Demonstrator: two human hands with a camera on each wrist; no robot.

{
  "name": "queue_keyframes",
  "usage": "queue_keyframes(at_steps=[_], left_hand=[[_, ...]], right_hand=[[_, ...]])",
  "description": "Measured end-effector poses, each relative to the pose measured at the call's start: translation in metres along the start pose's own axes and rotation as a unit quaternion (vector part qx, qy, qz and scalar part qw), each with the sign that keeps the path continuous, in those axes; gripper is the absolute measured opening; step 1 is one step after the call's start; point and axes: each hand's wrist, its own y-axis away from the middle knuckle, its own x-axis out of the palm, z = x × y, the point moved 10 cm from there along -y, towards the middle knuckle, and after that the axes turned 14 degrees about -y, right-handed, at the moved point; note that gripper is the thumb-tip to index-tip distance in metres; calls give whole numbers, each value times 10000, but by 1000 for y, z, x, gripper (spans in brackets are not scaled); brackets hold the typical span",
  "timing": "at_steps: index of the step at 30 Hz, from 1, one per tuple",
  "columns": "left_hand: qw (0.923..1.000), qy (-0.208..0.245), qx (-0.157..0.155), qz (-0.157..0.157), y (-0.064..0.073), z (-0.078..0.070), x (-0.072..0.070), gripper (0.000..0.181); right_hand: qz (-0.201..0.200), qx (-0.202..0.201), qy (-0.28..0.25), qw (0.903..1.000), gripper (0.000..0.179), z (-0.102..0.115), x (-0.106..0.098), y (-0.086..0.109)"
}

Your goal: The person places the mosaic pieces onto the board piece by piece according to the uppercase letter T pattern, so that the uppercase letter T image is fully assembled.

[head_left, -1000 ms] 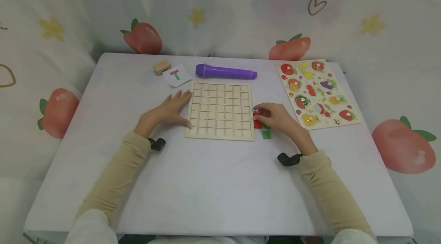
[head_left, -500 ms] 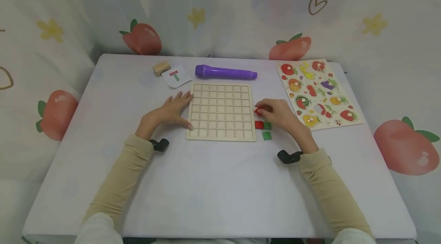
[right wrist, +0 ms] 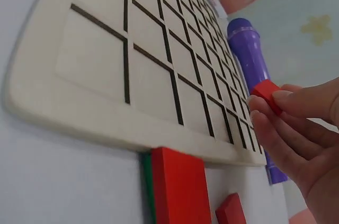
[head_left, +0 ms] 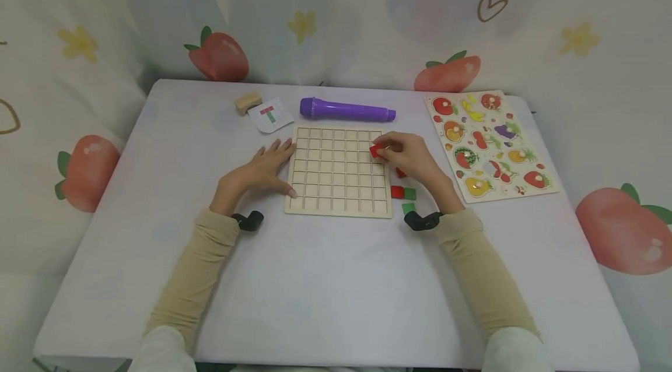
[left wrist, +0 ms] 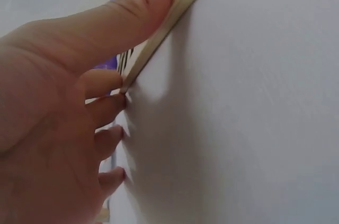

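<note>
Left hand (head_left: pixel 262 168): fingers spread and not grasping, thumb on the left rim of the wooden grid board (head_left: pixel 338 212), index fingertip at the same edge. Left wrist view confirms the thumb over the rim, other fingertips down by the worktop (head_left: pixel 336 296).

Right hand (head_left: pixel 404 153): thumb and fingers pinch a small red block (right wrist: pixel 267 94), tilted, over the board's right-hand columns toward the far end in head view. Cannot tell whether the block touches the board.

Board lies flat mid-worktop. Off its right edge: a second red block (head_left: pixel 401 173), partly covered by the right hand in head view; a third red block (head_left: pixel 397 192) just beside the board, with a green block (head_left: pixel 410 193) right next to it on its far side from the board; nearer the person, a green square (head_left: pixel 408 207), partly hidden by the black wrist camera (head_left: pixel 422 221).

Behind board: purple microphone-shaped object (head_left: pixel 346 110) lying sideways. Left of that, a white card (head_left: pixel 270 116) with a red-and-green T on a printed grid, wooden block (head_left: pixel 248 102) beside it. Far right: fruit-picture board (head_left: pixel 499 192), angled. Fruit-and-flower backdrop (head_left: pixel 357 39) behind the worktop. Tan sleeves (head_left: pixel 194 279) on both arms.
</note>
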Motion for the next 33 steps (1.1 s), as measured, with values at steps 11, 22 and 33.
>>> queue_keyframes(at_steps=[11, 22, 33], left_hand=[[9998, 197, -24, -15, 4, -1, 2, 122], [9995, 308, -24, -89, 2, -2, 0, 121], [9995, 296, -110, -82, 2, 0, -1, 121]], right_hand=[[439, 338, -966, 9938, 33, 1, 38, -36], [617, 281, -804, 9945, 37, 13, 62, -57], [742, 116, -415, 9963, 37, 23, 79, -68]])
